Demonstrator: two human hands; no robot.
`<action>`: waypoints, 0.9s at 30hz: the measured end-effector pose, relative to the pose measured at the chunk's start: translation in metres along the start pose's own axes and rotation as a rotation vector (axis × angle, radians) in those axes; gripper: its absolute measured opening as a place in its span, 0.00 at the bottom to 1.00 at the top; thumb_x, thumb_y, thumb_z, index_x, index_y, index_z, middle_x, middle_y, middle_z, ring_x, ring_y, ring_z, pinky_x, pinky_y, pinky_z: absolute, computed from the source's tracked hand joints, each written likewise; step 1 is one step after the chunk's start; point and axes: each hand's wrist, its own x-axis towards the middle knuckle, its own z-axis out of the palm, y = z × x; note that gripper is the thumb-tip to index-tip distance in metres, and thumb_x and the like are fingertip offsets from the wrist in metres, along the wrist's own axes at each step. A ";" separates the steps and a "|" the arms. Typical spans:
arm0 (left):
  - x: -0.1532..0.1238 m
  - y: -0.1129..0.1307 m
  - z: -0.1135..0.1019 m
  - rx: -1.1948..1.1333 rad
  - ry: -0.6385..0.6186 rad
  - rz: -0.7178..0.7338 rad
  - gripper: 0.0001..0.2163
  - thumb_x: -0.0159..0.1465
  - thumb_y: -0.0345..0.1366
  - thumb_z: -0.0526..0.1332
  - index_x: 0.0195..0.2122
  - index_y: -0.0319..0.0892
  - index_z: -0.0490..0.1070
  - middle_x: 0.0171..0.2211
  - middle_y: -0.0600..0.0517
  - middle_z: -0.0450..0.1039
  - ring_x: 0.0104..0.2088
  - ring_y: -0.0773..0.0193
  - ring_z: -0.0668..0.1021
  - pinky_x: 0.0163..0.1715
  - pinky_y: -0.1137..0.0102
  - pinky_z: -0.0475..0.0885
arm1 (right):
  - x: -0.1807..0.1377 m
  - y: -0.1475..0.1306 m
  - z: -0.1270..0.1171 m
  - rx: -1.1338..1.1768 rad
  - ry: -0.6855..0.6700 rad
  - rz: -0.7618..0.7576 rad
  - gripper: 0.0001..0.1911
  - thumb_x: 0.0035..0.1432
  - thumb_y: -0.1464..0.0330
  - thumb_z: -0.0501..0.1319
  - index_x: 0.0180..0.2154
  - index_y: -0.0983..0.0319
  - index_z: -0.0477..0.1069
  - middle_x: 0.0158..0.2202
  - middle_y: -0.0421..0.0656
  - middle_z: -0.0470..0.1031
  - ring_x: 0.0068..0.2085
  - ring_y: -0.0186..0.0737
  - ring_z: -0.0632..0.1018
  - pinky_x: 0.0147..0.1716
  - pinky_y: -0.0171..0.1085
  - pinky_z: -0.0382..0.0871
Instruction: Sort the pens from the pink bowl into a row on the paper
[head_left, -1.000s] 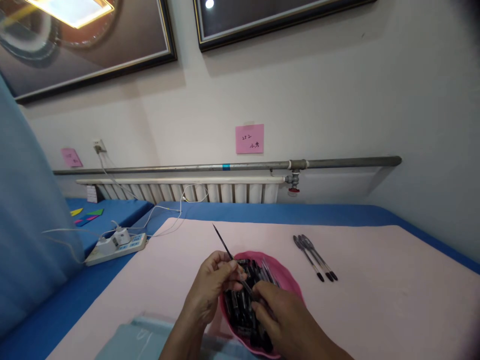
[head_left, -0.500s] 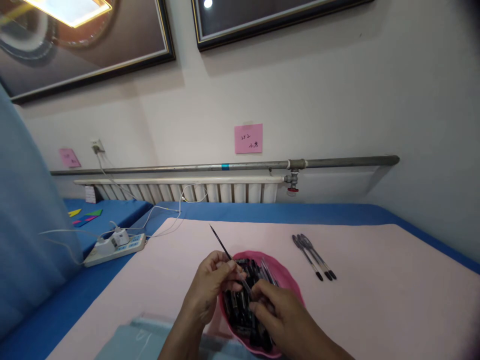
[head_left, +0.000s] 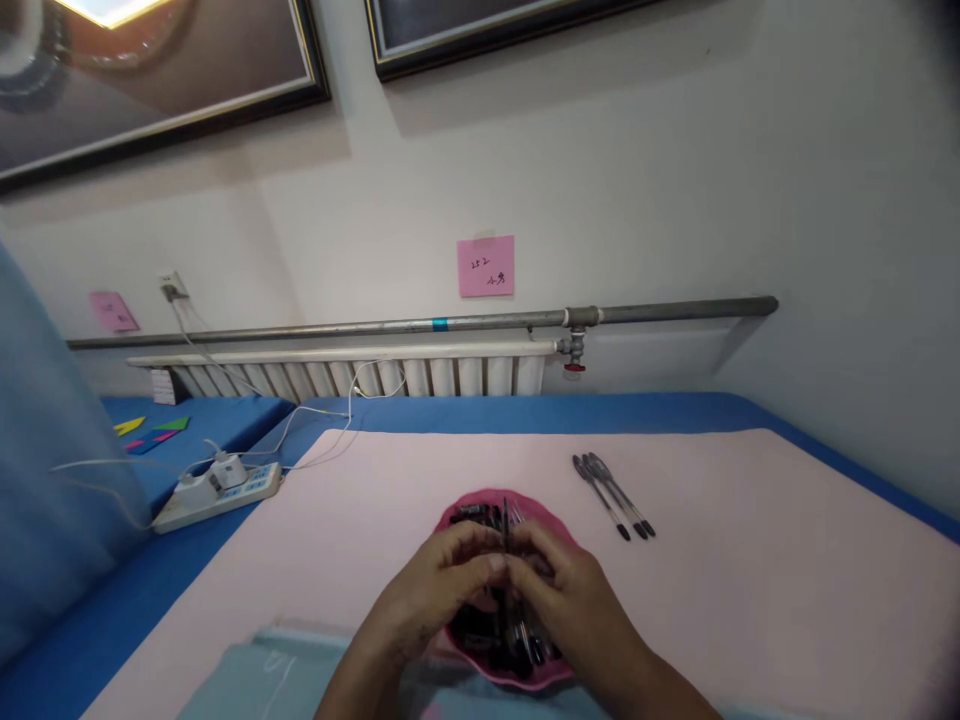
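Left hand [head_left: 442, 580], right hand [head_left: 577, 600] pinch pen [head_left: 505, 518] over bowl [head_left: 455, 513]; pens [head_left: 613, 497] nearby.

- The bowl [head_left: 450, 518] sat on the mat [head_left: 750, 600].
- The left hand [head_left: 442, 585] and right hand [head_left: 581, 605] met over it, a pen [head_left: 505, 515] between them.
- Right of it, apart, lay three pens [head_left: 613, 495].
- The power strip [head_left: 217, 488] lay left of the mat.

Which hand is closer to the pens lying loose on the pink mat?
Right. The right hand is over the right side of the pink bowl, nearest the loose pens; the left hand is over its left side, farther away. Both pinch a pen between them.
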 end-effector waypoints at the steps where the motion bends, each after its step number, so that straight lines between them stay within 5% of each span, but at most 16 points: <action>1: 0.000 0.000 0.002 0.000 -0.033 -0.005 0.14 0.54 0.38 0.65 0.41 0.39 0.73 0.34 0.49 0.73 0.35 0.63 0.75 0.31 0.71 0.71 | 0.000 -0.001 0.000 0.033 0.019 0.010 0.05 0.55 0.66 0.57 0.33 0.59 0.70 0.25 0.38 0.73 0.27 0.37 0.74 0.26 0.34 0.67; 8: 0.003 -0.004 0.005 -0.063 -0.089 0.004 0.19 0.51 0.36 0.67 0.44 0.37 0.72 0.25 0.53 0.72 0.25 0.68 0.74 0.25 0.73 0.71 | 0.002 -0.003 -0.004 0.141 -0.013 0.033 0.08 0.56 0.63 0.57 0.34 0.60 0.70 0.26 0.38 0.75 0.25 0.36 0.75 0.25 0.34 0.68; 12: 0.003 0.000 -0.001 -0.102 0.008 0.032 0.16 0.51 0.35 0.67 0.40 0.37 0.73 0.26 0.54 0.71 0.25 0.69 0.75 0.26 0.73 0.71 | 0.002 -0.007 -0.011 -0.096 -0.022 -0.038 0.07 0.57 0.66 0.55 0.28 0.59 0.68 0.24 0.37 0.72 0.27 0.36 0.73 0.26 0.34 0.66; 20: 0.002 0.007 -0.008 -0.096 0.192 0.011 0.07 0.51 0.31 0.62 0.32 0.38 0.68 0.29 0.52 0.73 0.26 0.68 0.77 0.27 0.73 0.72 | -0.012 -0.016 -0.009 -0.516 -0.436 -0.076 0.11 0.49 0.81 0.53 0.21 0.62 0.65 0.21 0.37 0.70 0.23 0.31 0.67 0.22 0.33 0.53; 27: 0.002 0.006 -0.007 -0.063 0.184 0.001 0.07 0.52 0.29 0.59 0.33 0.38 0.67 0.28 0.53 0.72 0.25 0.69 0.76 0.27 0.73 0.71 | -0.014 -0.005 0.002 -0.621 -0.437 -0.008 0.09 0.45 0.79 0.57 0.19 0.62 0.66 0.17 0.37 0.66 0.19 0.30 0.62 0.20 0.34 0.46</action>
